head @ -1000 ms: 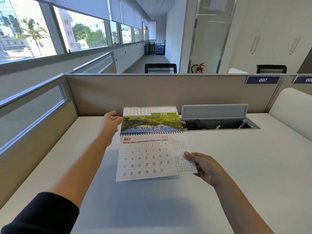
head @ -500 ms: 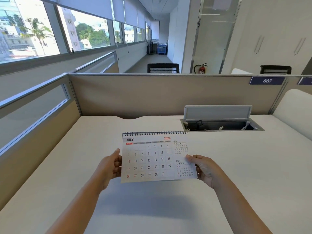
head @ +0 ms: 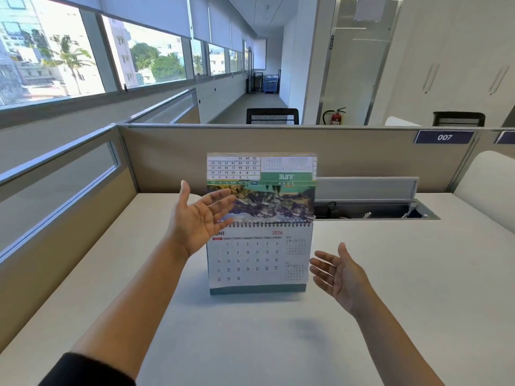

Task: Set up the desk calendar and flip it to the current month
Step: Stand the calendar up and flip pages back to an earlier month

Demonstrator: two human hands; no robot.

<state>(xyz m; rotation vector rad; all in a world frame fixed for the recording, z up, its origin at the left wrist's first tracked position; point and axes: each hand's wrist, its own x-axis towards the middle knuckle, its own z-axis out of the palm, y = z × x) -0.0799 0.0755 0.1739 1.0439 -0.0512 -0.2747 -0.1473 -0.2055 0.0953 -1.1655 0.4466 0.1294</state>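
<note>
**A:** Where do we stand? The desk calendar (head: 256,260) sits upright on its base in the middle of the worktop (head: 390,316), the June 2026 grid facing us. One leaf (head: 262,185) stands above the spiral binding (head: 270,224), blurred, its photo and upside-down June print toward us.

**B:** And our hands hold nothing. The left hand (head: 198,218) is spread wide, palm up, at the left end of the binding, overlapping the leaf's lower left corner; whether the fingertips touch the paper we cannot tell. The right hand (head: 340,274) is open too, just beside the calendar's right edge, apart from it.

**A:** Then the step looks like seeing that leaf over the rings. We'd judge it is best guided, not batted: a flat palm against the near face, pushing away from us until it drops behind the stand.

**B:** Agreed. A light tent stand will likely skid or tip toward the far partition (head: 167,162) if we push high up. We could bring the right hand in to steady the base or the right edge first.

**A:** And we should watch the rings. Paper dragged sideways could tear at the punch holes, so push straight back, evenly.

**B:** Which month is current the scene doesn't say, so we check before turning any more.
</note>
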